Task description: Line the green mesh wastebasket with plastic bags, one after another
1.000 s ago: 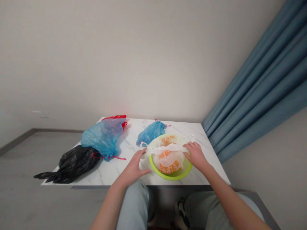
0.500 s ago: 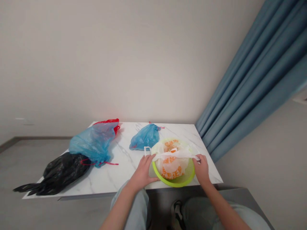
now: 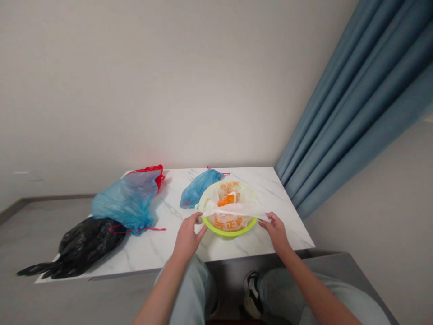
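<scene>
A yellow-green wastebasket (image 3: 230,234) stands on the table with a white plastic bag (image 3: 241,210) with orange print inside its opening. The near edge of the bag is stretched across the opening from side to side. My left hand (image 3: 188,234) pinches the bag's edge at the left rim, its thumb pointing towards the basket's wall. At the right, my right hand (image 3: 275,231) grips the other end of that edge, just outside the rim. An orange patch (image 3: 226,199) shows within the bag; what it belongs to is unclear.
Behind the basket lies a small blue bag (image 3: 198,188) with red ties. On the left of the white marbled table (image 3: 149,257) are a larger blue bag (image 3: 125,201), a red bag (image 3: 159,178) and a knotted black bag (image 3: 89,246). A blue curtain (image 3: 324,135) hangs at the right.
The wastebasket has shifted back and left, away from the table's front edge. Both hands have moved left, and the bag's near edge now sits closer to the near rim.
</scene>
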### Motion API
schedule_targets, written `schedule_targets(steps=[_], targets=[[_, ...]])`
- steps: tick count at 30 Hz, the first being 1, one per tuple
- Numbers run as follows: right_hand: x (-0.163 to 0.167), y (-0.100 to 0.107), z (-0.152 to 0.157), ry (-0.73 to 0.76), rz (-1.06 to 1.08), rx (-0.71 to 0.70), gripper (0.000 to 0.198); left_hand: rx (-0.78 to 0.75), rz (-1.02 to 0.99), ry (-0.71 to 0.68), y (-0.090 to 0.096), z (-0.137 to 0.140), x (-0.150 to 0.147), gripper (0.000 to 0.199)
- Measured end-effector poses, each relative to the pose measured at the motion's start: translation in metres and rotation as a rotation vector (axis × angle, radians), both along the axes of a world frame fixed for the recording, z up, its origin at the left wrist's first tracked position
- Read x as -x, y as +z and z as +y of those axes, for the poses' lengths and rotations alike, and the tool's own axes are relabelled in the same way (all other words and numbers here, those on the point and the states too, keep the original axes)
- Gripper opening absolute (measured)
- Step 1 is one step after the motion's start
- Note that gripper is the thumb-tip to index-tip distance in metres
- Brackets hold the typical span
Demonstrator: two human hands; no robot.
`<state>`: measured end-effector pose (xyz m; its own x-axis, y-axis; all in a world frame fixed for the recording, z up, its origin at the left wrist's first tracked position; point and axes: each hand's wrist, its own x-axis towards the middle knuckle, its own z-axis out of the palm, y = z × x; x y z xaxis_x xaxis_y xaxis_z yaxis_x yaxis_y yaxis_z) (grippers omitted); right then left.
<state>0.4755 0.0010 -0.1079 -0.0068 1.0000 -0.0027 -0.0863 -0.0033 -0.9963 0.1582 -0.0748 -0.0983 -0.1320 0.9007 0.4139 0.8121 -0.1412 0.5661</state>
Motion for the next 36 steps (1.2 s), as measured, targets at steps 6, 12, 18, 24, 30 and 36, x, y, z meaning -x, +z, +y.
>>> schedule_targets(steps=[6, 12, 18, 24, 30, 36], targets=[[0.002, -0.007, -0.010, 0.263, -0.551, -0.331, 0.012, 0.097, -0.032, 0.103, 0.002, 0.002, 0.004, 0.025], [0.007, -0.014, -0.017, 0.385, -0.979, -0.292, 0.034, 0.200, -0.018, 0.120, 0.001, 0.002, 0.008, 0.006], [0.017, -0.014, -0.021, 0.403, -1.202, -0.224, 0.028, 0.333, 0.061, 0.068, -0.002, 0.008, 0.009, 0.009], [0.025, -0.023, -0.025, 0.431, -1.323, -0.138, 0.026, 0.496, 0.185, 0.061, -0.003, 0.014, 0.006, 0.018], [0.011, -0.026, -0.012, 0.358, -1.353, -0.048, 0.017, 0.603, 0.202, 0.113, -0.004, 0.018, 0.007, 0.019], [0.003, -0.023, -0.003, 0.347, -1.304, -0.077, 0.013, 0.536, 0.161, 0.206, -0.007, 0.019, 0.010, 0.006]])
